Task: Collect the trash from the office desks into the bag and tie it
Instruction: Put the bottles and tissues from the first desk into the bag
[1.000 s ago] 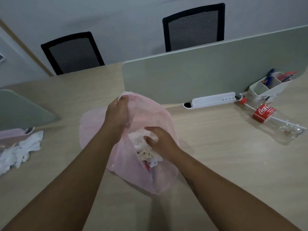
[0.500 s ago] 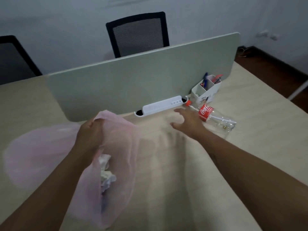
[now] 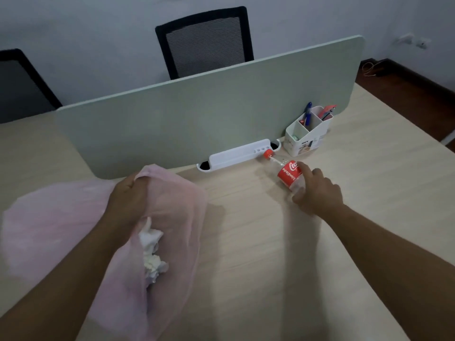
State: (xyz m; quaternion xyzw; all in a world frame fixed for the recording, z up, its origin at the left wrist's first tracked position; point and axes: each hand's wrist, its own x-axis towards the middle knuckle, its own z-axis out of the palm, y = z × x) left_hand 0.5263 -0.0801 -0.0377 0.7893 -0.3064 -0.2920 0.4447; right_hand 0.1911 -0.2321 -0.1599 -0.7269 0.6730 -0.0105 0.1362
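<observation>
A person's right hand [image 3: 317, 193] is closing around an empty Coca-Cola bottle [image 3: 286, 172] lying at the desk's far right, while the left hand [image 3: 129, 195] is gripping the pink trash bag [image 3: 182, 207] by its rim; holding that mouth wide should ease the drop.

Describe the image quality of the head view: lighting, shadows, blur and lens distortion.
Head view: dim, flat, bluish lighting with no glare; soft shadows fall on the desk under both forearms. The pink bag is smeared by motion blur on its left side, while the right hand on the bottle is fairly sharp. Wide-angle distortion bows the divider panel and stretches the arms near the frame edges.
</observation>
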